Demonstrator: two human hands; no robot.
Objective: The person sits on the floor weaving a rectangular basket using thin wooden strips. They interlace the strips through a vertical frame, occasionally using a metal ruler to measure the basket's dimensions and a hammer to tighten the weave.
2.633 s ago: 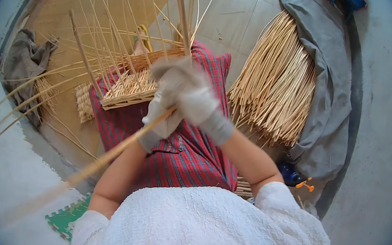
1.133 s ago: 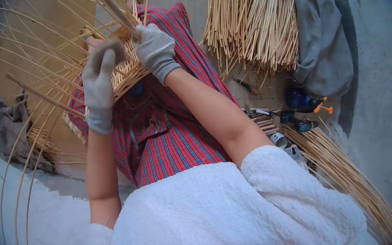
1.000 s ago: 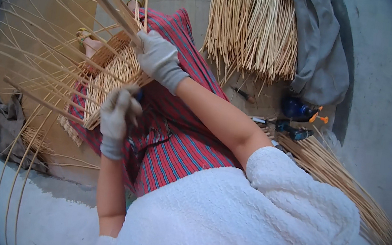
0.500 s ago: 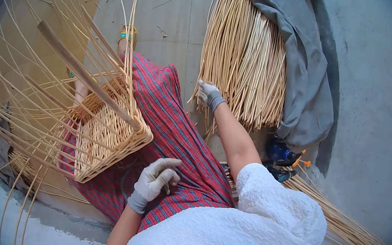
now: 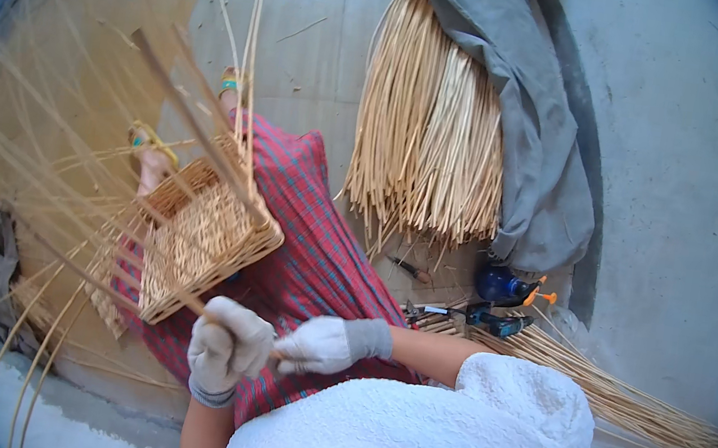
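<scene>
On my lap a half-woven wicker basket (image 5: 210,250) lies tilted, with long thin rods fanning out to the left and up, blurred by motion. A thick bare stick (image 5: 196,121) rises from its near side. My left hand (image 5: 229,347), in a pale work glove, is closed around a wicker rod (image 5: 193,303) beside the basket's lower corner. Close against it, my gloved right hand (image 5: 329,347) has its fingers closed at a short brown piece showing between the hands, seemingly the same rod's end. The gloves hide most of it.
A large bundle of cut rods (image 5: 434,134) lies ahead, partly under a grey cloth (image 5: 539,130). To the right are a blue spray bottle (image 5: 501,283), dark pruning shears (image 5: 499,320), a dark-handled tool (image 5: 410,270) and a long rod bundle (image 5: 618,394).
My right hand has drawn back from the rod bundle to my left hand. My left hand has moved left and closed on a rod. The basket's long rods have shifted and blurred.
</scene>
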